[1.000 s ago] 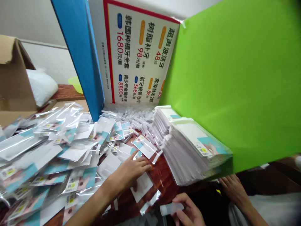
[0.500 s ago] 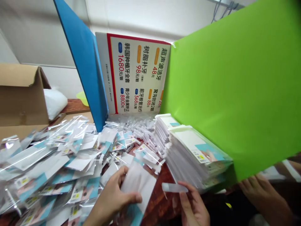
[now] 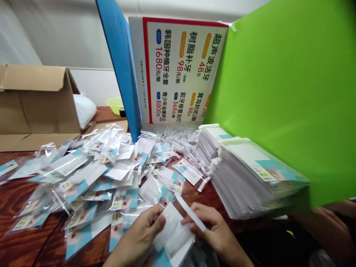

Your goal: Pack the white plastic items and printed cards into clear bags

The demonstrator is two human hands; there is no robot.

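Fingers (image 3: 151, 218) of the left hand (image 3: 139, 239) are gripping the left edge of a clear packet (image 3: 174, 237), thumb on top, while the right hand (image 3: 215, 231) is pinching a thin white strip (image 3: 190, 212) between thumb and fingertips. Beyond both hands and to their right, a green board (image 3: 278, 92) is standing upright. A loose heap of packets (image 3: 91, 174) is sprawling beyond and left of the left fingers, and a squared stack of packets (image 3: 244, 174) is sitting just beyond the right ones. Between the two hands the clear packet is lying nearly flat, nearer the left. The thin white strip is slanting over the packet's far right corner, its long axis running from the right fingertips away and leftward, its free end pointing toward the heap.
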